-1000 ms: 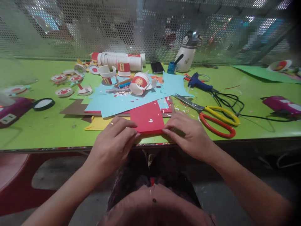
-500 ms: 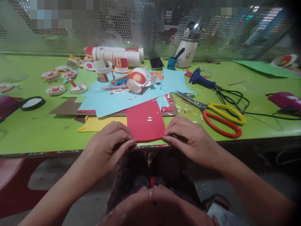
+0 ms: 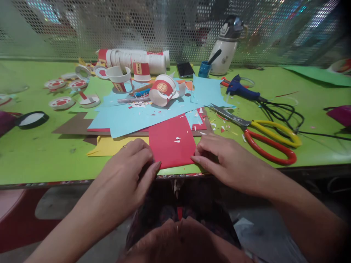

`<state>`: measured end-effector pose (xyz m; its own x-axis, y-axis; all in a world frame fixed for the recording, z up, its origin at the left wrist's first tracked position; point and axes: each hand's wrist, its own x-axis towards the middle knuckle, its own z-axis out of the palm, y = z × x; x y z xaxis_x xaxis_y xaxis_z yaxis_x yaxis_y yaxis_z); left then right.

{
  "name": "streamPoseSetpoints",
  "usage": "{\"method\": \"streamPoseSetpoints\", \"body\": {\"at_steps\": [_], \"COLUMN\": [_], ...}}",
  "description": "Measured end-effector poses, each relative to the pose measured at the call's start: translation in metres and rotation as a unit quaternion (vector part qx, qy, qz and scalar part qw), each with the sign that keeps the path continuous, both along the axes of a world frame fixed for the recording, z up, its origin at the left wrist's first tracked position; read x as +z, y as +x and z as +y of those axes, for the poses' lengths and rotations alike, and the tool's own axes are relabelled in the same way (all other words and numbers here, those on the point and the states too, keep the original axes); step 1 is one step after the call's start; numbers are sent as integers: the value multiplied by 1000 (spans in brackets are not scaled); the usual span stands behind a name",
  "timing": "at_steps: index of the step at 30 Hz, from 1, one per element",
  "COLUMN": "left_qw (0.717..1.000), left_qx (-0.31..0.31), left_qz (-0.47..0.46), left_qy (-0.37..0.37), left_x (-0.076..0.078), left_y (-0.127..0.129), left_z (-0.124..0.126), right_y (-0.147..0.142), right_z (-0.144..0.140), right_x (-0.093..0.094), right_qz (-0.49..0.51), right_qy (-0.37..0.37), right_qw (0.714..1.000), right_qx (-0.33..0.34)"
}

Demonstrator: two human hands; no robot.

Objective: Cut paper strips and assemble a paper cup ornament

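A sheet of red paper (image 3: pixel 171 144) lies at the table's near edge, with a few white scraps on it. My left hand (image 3: pixel 134 164) pinches its near left corner between thumb and curled fingers. At the near right corner, my right hand (image 3: pixel 216 155) grips the same paper, its fingers bent. The paper's near edge runs nearly straight between my two thumbs. Under its far end are light blue paper (image 3: pixel 131 122) and brown card (image 3: pixel 71 124). Yellow paper (image 3: pixel 109 145) sits beside my left hand. Scissors (image 3: pixel 263 135) with yellow and red handles rest right of my right hand.
A cut paper cup (image 3: pixel 163 89) sits on the blue paper near pens (image 3: pixel 138 91). Behind are stacked cups (image 3: pixel 137 60), a phone (image 3: pixel 185 69), a blue pot (image 3: pixel 204 68) and a bottle (image 3: pixel 225 51). At right lies a blue glue gun (image 3: pixel 242 87) with its cord. Tape (image 3: pixel 33 119) lies left.
The near edge of the red paper, slightly raised and curved before, now lies flatter on the table. Both hands still hold its corners. The view has shifted a little.
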<state>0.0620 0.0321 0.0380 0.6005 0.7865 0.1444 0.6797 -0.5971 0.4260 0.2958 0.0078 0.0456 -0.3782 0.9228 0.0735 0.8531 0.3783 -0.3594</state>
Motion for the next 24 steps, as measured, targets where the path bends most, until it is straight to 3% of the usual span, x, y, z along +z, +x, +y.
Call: {"method": "streamPoseSetpoints", "body": {"at_steps": [24], "left_qw": [1000], "left_qx": [-2], "left_qz": [21], "left_qy": [17], "left_x": [-1], "left_y": [2], "left_z": [6], "right_y": [-1], "right_z": [9], "right_x": [2], "right_qz": [0], "right_qy": [-34], "right_qw": [999], "right_qx": [-38]}}
